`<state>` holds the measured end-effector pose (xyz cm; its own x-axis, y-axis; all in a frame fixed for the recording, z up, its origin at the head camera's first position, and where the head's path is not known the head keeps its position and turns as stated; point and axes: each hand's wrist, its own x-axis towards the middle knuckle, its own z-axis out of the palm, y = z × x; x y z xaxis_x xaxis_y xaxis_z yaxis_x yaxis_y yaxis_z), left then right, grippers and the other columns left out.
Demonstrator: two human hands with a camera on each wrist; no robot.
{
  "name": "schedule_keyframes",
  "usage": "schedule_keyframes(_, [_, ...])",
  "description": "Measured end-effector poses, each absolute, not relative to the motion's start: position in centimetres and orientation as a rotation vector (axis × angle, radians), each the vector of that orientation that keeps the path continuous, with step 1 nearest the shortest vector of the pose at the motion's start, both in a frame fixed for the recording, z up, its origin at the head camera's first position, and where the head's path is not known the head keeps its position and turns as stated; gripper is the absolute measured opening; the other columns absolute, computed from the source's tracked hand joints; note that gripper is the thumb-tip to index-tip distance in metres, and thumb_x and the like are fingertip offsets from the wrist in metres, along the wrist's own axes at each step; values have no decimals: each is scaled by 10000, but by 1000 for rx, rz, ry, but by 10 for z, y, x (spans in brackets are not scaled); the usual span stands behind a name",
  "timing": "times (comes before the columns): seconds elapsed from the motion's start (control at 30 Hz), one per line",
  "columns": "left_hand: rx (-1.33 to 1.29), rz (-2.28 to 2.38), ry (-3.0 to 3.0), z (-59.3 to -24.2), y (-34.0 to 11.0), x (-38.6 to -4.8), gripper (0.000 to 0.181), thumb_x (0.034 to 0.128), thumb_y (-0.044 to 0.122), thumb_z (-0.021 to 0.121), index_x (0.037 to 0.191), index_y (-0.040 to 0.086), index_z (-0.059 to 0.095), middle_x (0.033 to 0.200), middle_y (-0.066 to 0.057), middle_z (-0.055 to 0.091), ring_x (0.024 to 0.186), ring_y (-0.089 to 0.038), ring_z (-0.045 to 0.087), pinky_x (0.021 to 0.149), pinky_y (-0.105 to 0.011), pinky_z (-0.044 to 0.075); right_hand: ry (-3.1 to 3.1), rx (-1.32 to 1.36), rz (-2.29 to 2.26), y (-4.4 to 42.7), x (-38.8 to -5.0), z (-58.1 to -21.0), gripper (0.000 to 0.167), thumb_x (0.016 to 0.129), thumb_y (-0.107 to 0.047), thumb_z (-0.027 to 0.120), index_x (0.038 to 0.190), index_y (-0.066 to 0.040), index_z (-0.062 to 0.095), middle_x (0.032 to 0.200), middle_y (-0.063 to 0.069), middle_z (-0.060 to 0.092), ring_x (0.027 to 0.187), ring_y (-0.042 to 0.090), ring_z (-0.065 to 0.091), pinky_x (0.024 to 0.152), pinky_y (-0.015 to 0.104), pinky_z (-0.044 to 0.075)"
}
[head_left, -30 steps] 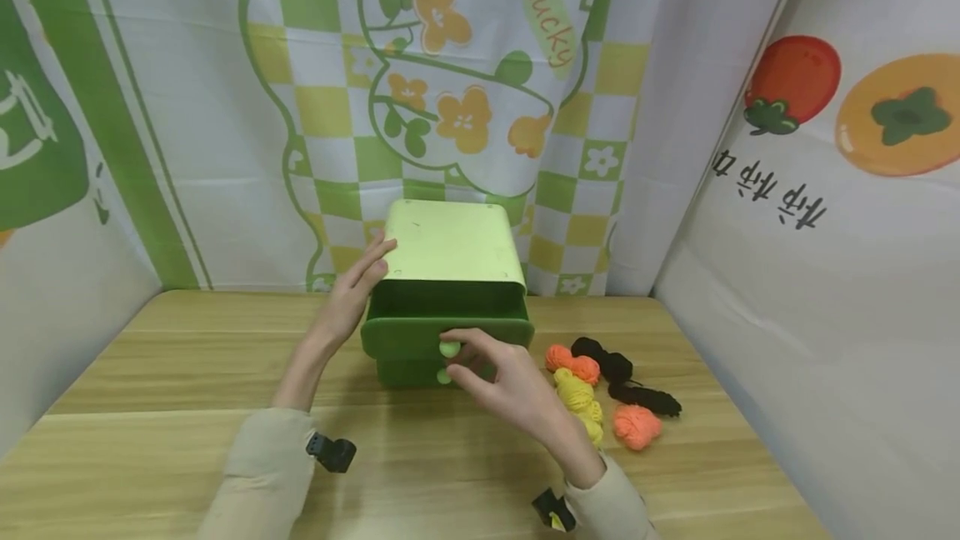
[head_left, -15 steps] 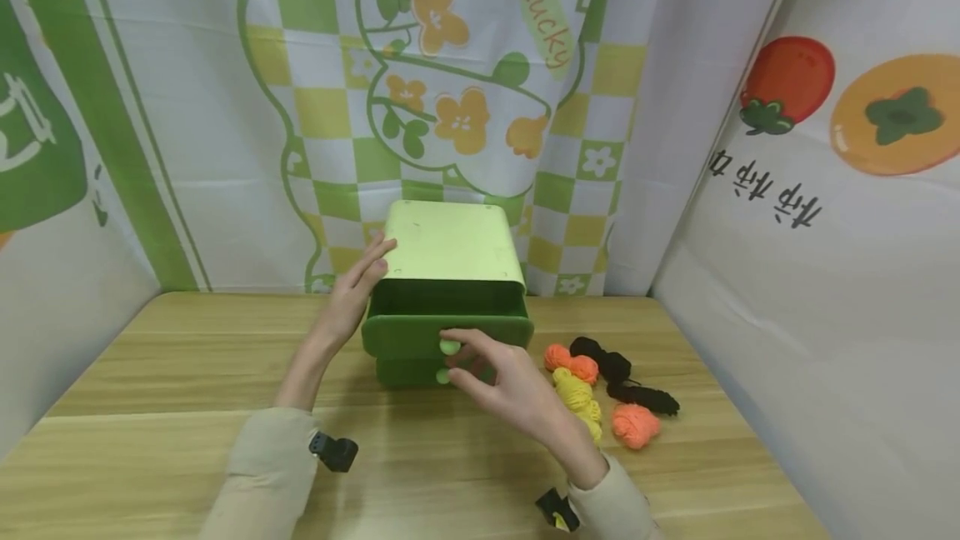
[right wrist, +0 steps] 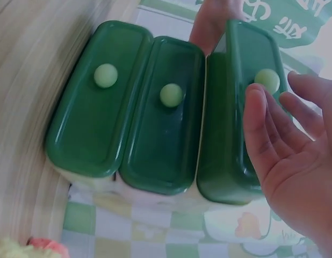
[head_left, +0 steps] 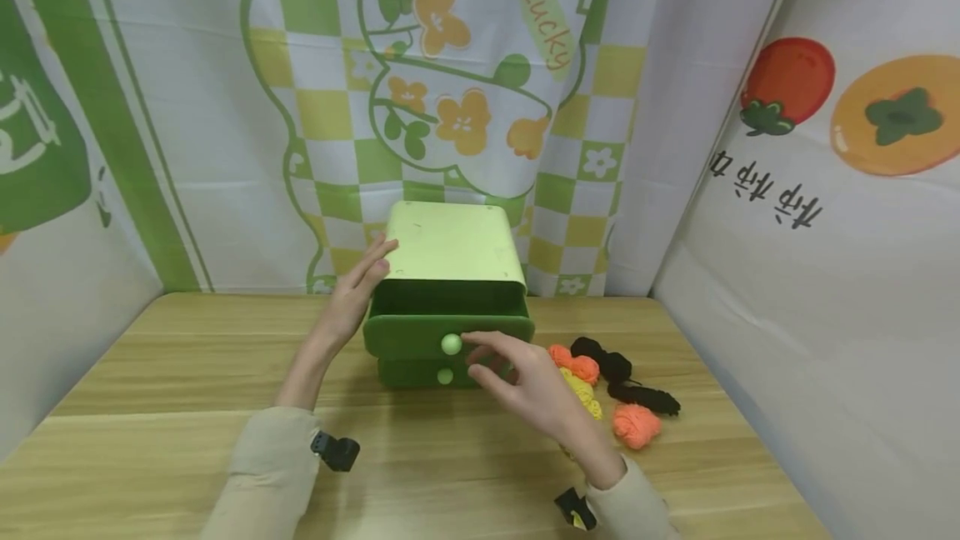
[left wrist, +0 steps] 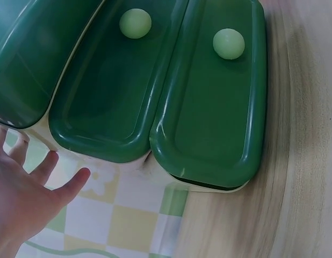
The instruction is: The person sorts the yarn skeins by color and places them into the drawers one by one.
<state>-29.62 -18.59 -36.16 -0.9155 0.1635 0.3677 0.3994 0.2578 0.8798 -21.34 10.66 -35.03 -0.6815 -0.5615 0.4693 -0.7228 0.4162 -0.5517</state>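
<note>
Resting straight-fingered against the boxy pale-green cabinet (head_left: pixel 453 242) on the wood-grain table (head_left: pixel 187 365), your left hand (head_left: pixel 351 298) presumably steadies it; your right hand (head_left: pixel 528 382), fingers loose, ungripping, sits by the round pale-green top knob (head_left: pixel 452 344).

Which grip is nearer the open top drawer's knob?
Right. The right grip is close beside the knob, on its right; the left grip is farther off, at the left side of the cabinet.
</note>
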Motion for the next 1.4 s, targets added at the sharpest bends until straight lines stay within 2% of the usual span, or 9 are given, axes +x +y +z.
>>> schedule_keyframes(0.1, [-527, -1727, -2322, -361, -185, -295, 531, 1066, 451, 349, 1568, 286, 297, 1662, 154, 44, 1552, -248, 9, 1182, -700, 58, -2455, 1130, 1116, 114, -216, -351, 364, 959, -166, 669, 1318, -144, 618, 1026, 26, 733, 857, 119, 684, 670, 208, 559])
schedule_keyframes(0.23, [-523, -1736, -2317, -356, -183, -290, 546, 1064, 457, 350, 1572, 264, 294, 1674, 118, 40, 1552, -254, 6, 1183, -699, 49, -2452, 1129, 1114, 122, -218, -352, 348, 957, -167, 669, 1301, -132, 629, 1019, 14, 727, 848, 117, 684, 681, 220, 569])
schedule_keyframes(0.33, [-523, -1747, -2324, -347, -179, -281, 563, 1070, 420, 352, 1578, 187, 281, 1685, 50, 31, 1551, -283, -1, 1182, -701, 41, -2449, 1113, 1090, 128, -219, -353, 334, 952, -175, 677, 1280, -127, 643, 1004, -35, 719, 833, 91, 668, 661, 230, 566])
schedule_keyframes(0.43, [-527, -1754, -2327, -342, -177, -276, 564, 1073, 394, 353, 1577, 153, 277, 1685, 36, 31, 1550, -298, -2, 1184, -697, 44, -2440, 1104, 1057, 132, -219, -354, 318, 948, -179, 682, 1258, -113, 657, 986, -46, 722, 816, 83, 657, 636, 227, 557])
schedule_keyframes(0.77, [-527, -1761, -2334, -341, -178, -275, 573, 1070, 421, 356, 1577, 165, 280, 1680, 67, 31, 1551, -264, -10, 1197, -676, 44, -2493, 1070, 997, 147, -216, -354, 295, 953, -192, 676, 1246, -152, 670, 995, -56, 741, 816, 51, 663, 626, 219, 551])
schedule_keyframes(1.13, [-530, -1773, -2327, -341, -178, -274, 564, 1073, 409, 357, 1575, 163, 285, 1681, 64, 31, 1553, -252, -10, 1208, -655, 51, -2473, 1101, 839, 168, -218, -361, 274, 934, -225, 703, 1205, -185, 695, 991, -99, 725, 653, -20, 538, 567, 186, 484])
schedule_keyframes(1.4, [-532, -1780, -2324, -341, -178, -274, 565, 1073, 410, 360, 1574, 159, 288, 1680, 73, 34, 1553, -244, -11, 1210, -652, 50, -2484, 1110, 783, 187, -222, -370, 280, 930, -225, 709, 1210, -224, 690, 1001, -96, 724, 668, -49, 527, 558, 188, 488])
